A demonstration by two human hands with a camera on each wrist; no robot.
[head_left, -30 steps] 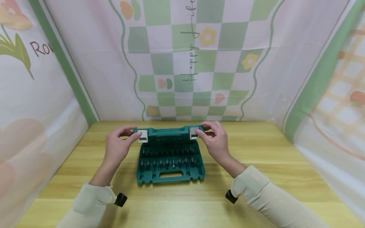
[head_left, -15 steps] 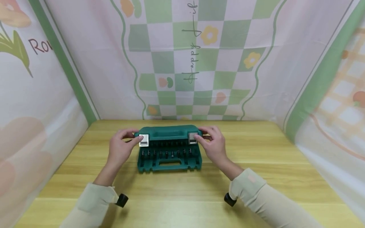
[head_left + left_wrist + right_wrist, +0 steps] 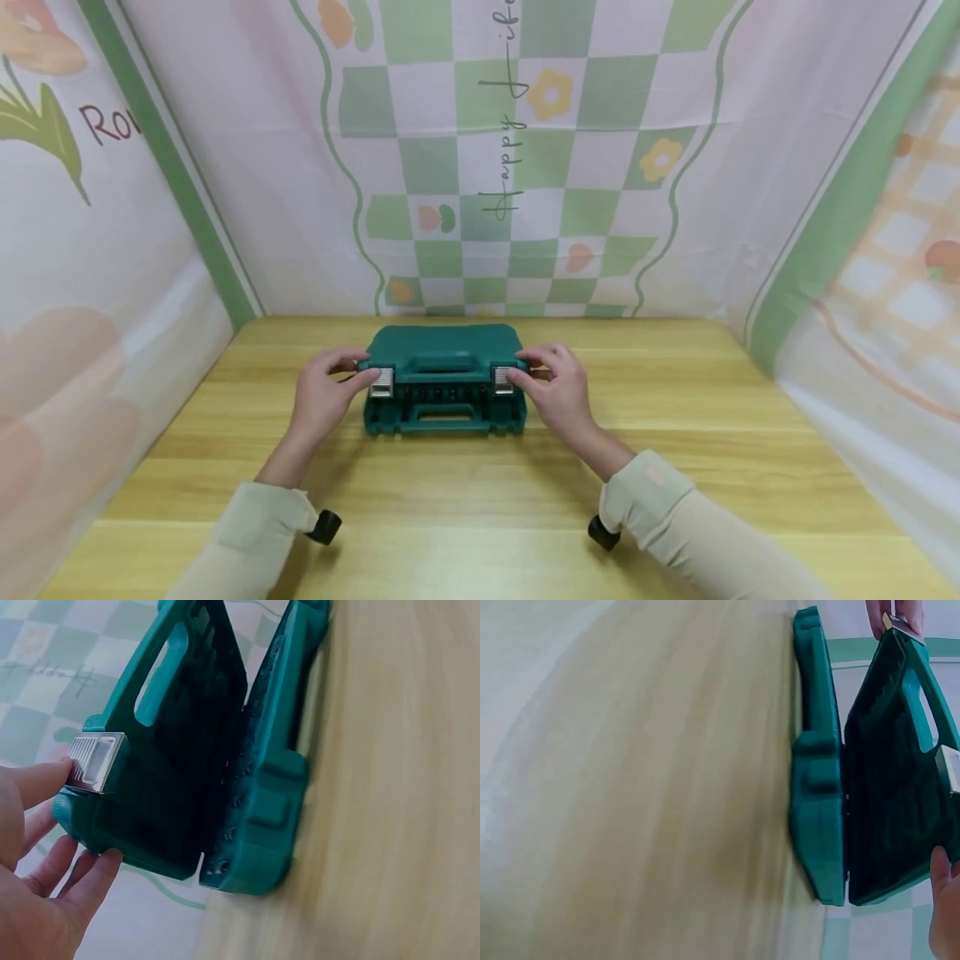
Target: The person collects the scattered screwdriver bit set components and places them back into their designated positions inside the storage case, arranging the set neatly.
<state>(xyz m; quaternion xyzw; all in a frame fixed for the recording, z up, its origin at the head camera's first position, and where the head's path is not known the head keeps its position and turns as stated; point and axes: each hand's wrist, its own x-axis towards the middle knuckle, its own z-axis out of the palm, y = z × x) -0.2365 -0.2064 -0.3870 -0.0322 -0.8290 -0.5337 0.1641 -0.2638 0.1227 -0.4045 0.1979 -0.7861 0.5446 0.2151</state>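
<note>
A green plastic tool case point(image 3: 442, 343) stands partly open on the table, its hinged lid tilted forward over the base. Two silver latches, the left latch point(image 3: 382, 382) and the right latch point(image 3: 502, 381), hang from the lid's front edge. My left hand point(image 3: 324, 396) pinches the lid's left corner, thumb on the latch and fingers behind. At the other corner my right hand point(image 3: 558, 392) grips the lid the same way. Dark bits in the base point(image 3: 259, 817) show through the gap; the lid hides most of them.
The case sits on a wooden table point(image 3: 465, 517) towards its back edge. Behind it hangs a printed curtain point(image 3: 525, 167), with more fabric at both sides. A black wrist camera point(image 3: 324, 527) is at the left cuff, another black camera point(image 3: 603, 533) at the right.
Both hands have swung the lid forward and down towards the base. Its outer face now shows, and fewer bits are visible.
</note>
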